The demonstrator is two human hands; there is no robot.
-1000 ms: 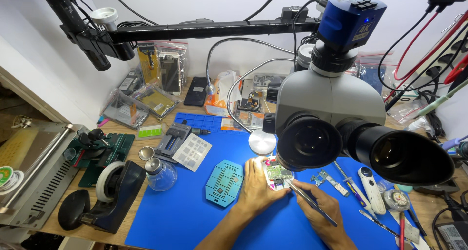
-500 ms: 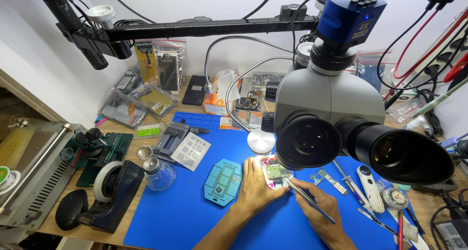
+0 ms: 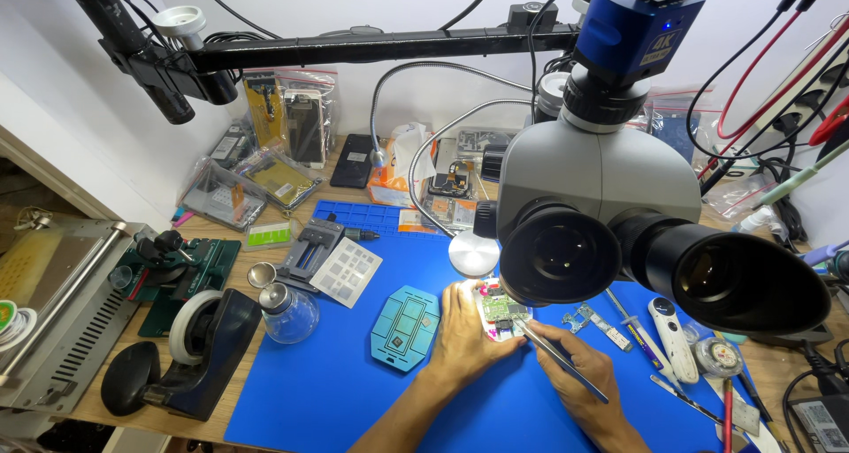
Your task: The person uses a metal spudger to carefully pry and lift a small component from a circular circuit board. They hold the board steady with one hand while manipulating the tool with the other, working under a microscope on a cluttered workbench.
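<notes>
A small green circuit board [image 3: 501,309] in a pink holder lies on the blue work mat [image 3: 354,382], lit under the grey microscope [image 3: 610,214]. My left hand [image 3: 462,331] rests on the mat and pins the board's left edge with its fingers. My right hand [image 3: 579,380] grips metal tweezers [image 3: 555,358], whose tips touch the board's lower right side. The microscope's eyepieces hide part of the board.
A teal plastic tray [image 3: 405,326] lies left of my left hand. A glass bottle [image 3: 287,312], a tape dispenser [image 3: 199,351] and a stencil card [image 3: 346,272] stand further left. Tools and a white pen-shaped device [image 3: 672,338] lie right. A metal hotplate unit [image 3: 53,320] sits at the far left.
</notes>
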